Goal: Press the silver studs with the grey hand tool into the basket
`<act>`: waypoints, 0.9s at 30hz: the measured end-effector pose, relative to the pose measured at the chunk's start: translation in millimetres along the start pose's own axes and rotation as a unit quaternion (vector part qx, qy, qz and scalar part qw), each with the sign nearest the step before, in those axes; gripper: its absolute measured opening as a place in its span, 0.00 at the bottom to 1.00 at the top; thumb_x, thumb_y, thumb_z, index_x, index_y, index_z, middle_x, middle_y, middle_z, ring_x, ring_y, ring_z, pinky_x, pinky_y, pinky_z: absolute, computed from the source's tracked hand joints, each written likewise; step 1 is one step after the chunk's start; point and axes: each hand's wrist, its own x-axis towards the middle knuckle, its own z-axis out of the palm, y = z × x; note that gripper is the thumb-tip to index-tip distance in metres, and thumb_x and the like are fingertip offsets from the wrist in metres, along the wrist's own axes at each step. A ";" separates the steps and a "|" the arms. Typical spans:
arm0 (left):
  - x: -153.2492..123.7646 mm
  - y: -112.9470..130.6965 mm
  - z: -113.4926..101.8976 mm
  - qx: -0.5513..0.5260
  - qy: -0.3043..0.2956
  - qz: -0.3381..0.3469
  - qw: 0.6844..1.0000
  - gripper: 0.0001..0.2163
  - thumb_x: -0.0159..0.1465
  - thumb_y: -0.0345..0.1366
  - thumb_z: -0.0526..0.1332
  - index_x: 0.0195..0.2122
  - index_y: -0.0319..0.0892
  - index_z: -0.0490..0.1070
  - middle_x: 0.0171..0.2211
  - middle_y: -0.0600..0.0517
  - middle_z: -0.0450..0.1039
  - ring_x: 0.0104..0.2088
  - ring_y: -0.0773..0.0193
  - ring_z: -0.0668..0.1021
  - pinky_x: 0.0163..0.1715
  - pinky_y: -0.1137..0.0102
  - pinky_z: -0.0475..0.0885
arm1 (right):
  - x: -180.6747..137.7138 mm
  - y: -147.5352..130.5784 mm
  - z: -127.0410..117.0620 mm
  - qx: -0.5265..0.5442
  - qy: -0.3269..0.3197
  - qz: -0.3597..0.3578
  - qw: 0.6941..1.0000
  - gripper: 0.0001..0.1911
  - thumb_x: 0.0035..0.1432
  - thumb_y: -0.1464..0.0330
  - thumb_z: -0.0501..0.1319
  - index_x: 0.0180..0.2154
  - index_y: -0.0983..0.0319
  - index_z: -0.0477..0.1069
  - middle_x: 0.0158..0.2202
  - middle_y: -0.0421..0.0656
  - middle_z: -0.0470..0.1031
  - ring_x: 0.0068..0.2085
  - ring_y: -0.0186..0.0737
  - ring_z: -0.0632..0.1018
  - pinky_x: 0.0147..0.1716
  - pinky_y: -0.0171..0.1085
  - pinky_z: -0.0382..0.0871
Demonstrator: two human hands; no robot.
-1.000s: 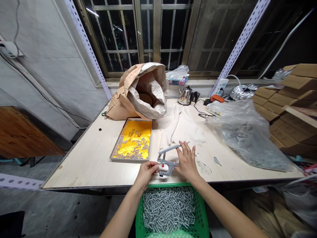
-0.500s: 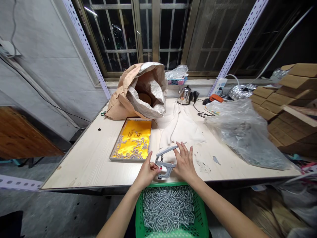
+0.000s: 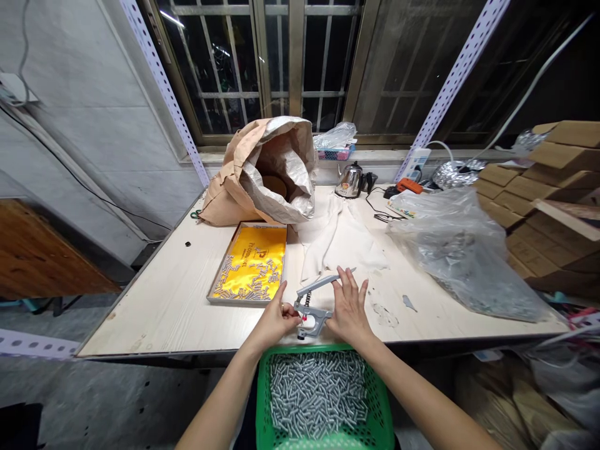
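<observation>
A grey hand press tool (image 3: 313, 305) with a spring and a raised lever stands at the table's near edge. My left hand (image 3: 274, 317) is pinched at the tool's jaw, holding something too small to make out. My right hand (image 3: 347, 306) rests on the tool's body and lever with its fingers spread. Just below the hands, a green basket (image 3: 384, 400) holds several small metal springs. Left of the tool lies a shallow tray with a yellow lining (image 3: 253, 262) and more small metal parts in it.
A crumpled brown paper sack (image 3: 267, 172) stands behind the tray. White cloth (image 3: 340, 240), a kettle (image 3: 351, 181) and a clear plastic bag of metal parts (image 3: 462, 256) lie on the light table (image 3: 164, 306). Cardboard boxes (image 3: 539, 194) are stacked at right.
My left hand has shifted slightly, its thumb raised, and stays pinched at the tool's jaw. The right hand stays on the tool with hardly any movement.
</observation>
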 end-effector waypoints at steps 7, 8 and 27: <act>-5.3 7.1 -3.7 0.008 -0.062 -0.027 0.998 0.49 0.48 0.31 0.67 0.65 0.36 0.34 0.21 0.61 0.63 0.24 0.70 0.69 0.27 0.75 0.62 | -1.7 -3.8 1.4 -0.001 -0.011 -0.010 1.000 0.34 0.39 0.74 0.54 0.53 0.68 0.56 0.65 0.56 0.43 0.65 0.54 0.42 0.57 0.64 0.29; -6.1 7.9 -3.9 0.023 -0.068 -0.026 0.997 0.49 0.48 0.30 0.67 0.65 0.37 0.35 0.22 0.59 0.65 0.24 0.70 0.69 0.27 0.75 0.62 | -2.1 -4.4 1.6 -0.002 -0.013 -0.012 1.000 0.34 0.39 0.74 0.54 0.53 0.68 0.56 0.65 0.55 0.42 0.65 0.54 0.42 0.58 0.64 0.29; -13.8 8.0 -2.6 -0.004 -0.067 -0.049 0.996 0.51 0.46 0.30 0.69 0.65 0.37 0.35 0.25 0.55 0.70 0.28 0.68 0.72 0.32 0.71 0.65 | -5.3 -5.2 1.5 0.011 0.011 -0.001 1.000 0.24 0.44 0.72 0.56 0.47 0.66 0.60 0.57 0.56 0.58 0.61 0.57 0.54 0.58 0.63 0.35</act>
